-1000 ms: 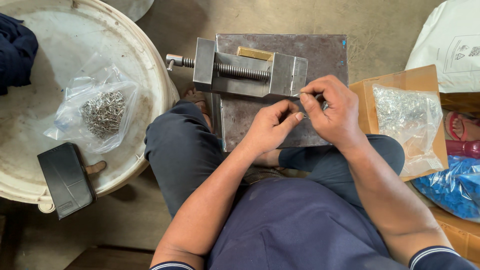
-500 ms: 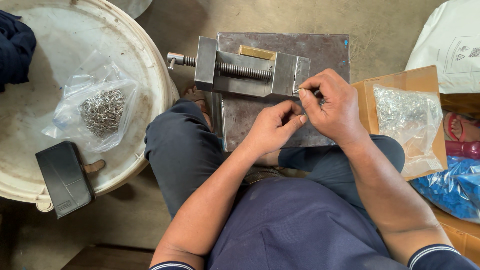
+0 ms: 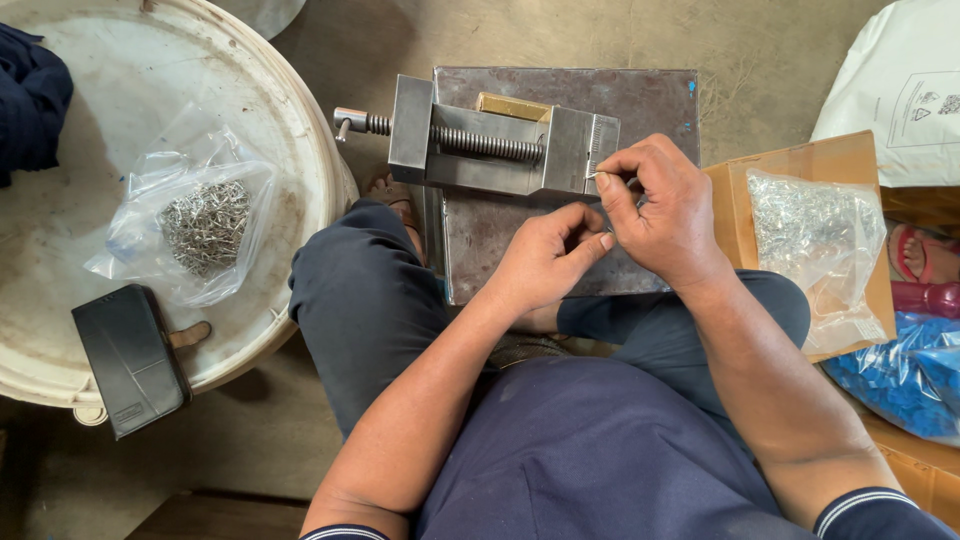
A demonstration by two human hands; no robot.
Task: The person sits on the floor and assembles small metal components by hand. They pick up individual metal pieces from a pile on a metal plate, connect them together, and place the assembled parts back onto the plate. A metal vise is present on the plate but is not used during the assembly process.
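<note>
Small metal piece, thin and pale, pinched in the right hand's grip, thumb and forefinger together on it, at the right end face of the steel vise. The piece is too small to tell its long axis; it lies just above and beside the left hand, whose fingertips, curled nearly together and seemingly empty, reach up toward it. The right hand is the nearer to the vise. The vise rests on a steel plate on the floor; its screw runs left to right. Compared with half a second ago, both hands have crept slightly toward the vise end, the pinch unchanged. A bag of metal bits lies in the white tub; another bag sits on a cardboard box.
</note>
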